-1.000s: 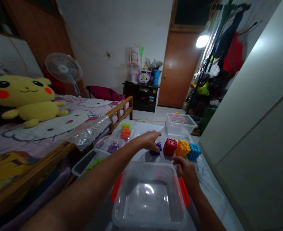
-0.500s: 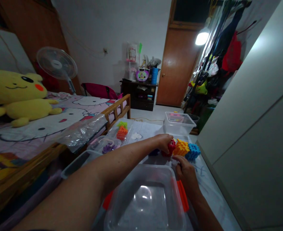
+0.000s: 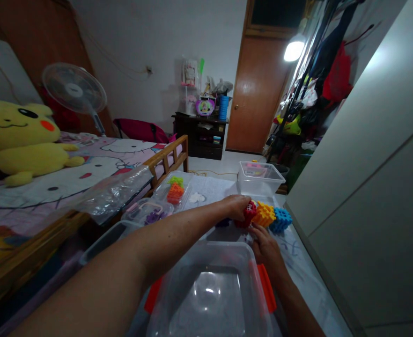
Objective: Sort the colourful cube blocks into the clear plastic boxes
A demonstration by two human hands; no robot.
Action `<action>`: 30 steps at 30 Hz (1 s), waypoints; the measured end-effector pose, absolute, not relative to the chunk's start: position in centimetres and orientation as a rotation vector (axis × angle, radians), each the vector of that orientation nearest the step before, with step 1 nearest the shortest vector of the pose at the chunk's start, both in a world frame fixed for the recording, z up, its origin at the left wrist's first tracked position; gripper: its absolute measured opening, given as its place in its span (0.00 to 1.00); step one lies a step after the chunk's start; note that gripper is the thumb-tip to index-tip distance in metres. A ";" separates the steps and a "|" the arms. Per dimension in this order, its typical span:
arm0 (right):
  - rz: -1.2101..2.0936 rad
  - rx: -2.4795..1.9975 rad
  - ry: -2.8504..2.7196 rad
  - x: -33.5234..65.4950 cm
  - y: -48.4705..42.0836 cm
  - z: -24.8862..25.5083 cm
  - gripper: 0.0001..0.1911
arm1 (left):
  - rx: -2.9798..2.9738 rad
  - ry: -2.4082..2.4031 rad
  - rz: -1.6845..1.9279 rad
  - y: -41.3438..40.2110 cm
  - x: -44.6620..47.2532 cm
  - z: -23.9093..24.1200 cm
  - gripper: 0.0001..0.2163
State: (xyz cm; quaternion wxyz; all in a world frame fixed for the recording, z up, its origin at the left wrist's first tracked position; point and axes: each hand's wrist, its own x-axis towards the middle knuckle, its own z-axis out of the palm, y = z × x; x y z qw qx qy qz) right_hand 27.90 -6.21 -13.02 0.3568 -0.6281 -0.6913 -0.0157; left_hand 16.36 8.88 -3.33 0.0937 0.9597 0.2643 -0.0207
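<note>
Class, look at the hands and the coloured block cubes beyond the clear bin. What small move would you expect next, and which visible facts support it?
Probably lifting the red cube back toward the clear bin. The left hand is wrapped over it, the right hand sits just in front, and the bin lies open and looks empty nearest the person. The orange cube and blue cube stand untouched beside it.

I see a clear container (image 3: 210, 295) blocking the near bench; passage to the blocks runs along its right edge. The yellow block (image 3: 264, 214) and blue block (image 3: 281, 220) stand close together beside the red block (image 3: 247, 214). A second clear box (image 3: 260, 178) closes off the far side. Lidded trays (image 3: 173, 189) line the left edge. The white cabinet (image 3: 368, 178) bounds the right.
</note>
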 end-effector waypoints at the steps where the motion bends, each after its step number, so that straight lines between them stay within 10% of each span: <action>1: -0.038 -1.617 -1.780 27.9 -6.2 -13.0 0.25 | 2.847 0.786 -0.053 8.8 16.3 -3.1 0.27; 16: 0.043 -1.568 -1.706 28.1 -6.4 -12.4 0.22 | 2.779 0.493 0.209 0.1 6.0 5.4 0.24; 30: 0.081 -1.523 -1.687 27.9 -6.4 -12.6 0.20 | 2.752 0.615 -0.479 -5.7 2.5 -1.6 0.20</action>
